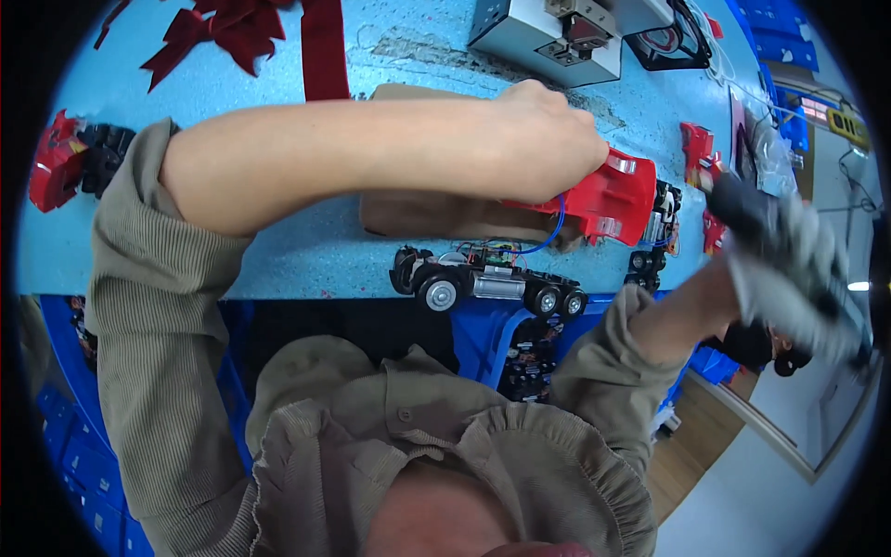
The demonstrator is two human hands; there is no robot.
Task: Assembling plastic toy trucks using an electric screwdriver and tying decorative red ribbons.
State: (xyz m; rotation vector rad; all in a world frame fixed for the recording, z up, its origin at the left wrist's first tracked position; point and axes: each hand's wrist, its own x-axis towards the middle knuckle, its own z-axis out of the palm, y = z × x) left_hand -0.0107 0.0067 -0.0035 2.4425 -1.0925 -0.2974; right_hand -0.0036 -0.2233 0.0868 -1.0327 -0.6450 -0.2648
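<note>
Olive collar (445, 436) nearest; at one o'clock left hand (548, 139) clamps the red shell (622, 195); steady it above the chassis (487, 278); right hand (789, 269), blurred, grip wrapped around a dark tool (742, 204)

toy chassis (487, 278) centre frame on table (316, 251) edge, cab shell (613, 195) upper right of it, metal box (548, 32) top centre, ribbon pieces (241, 32) top left.

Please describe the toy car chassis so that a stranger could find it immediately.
Look at the light blue table, along its near edge in the middle. The toy car chassis lies there, just below the red body shell. Unlike the red parts nearby, it is black, with silver wheels and exposed wiring.
</note>
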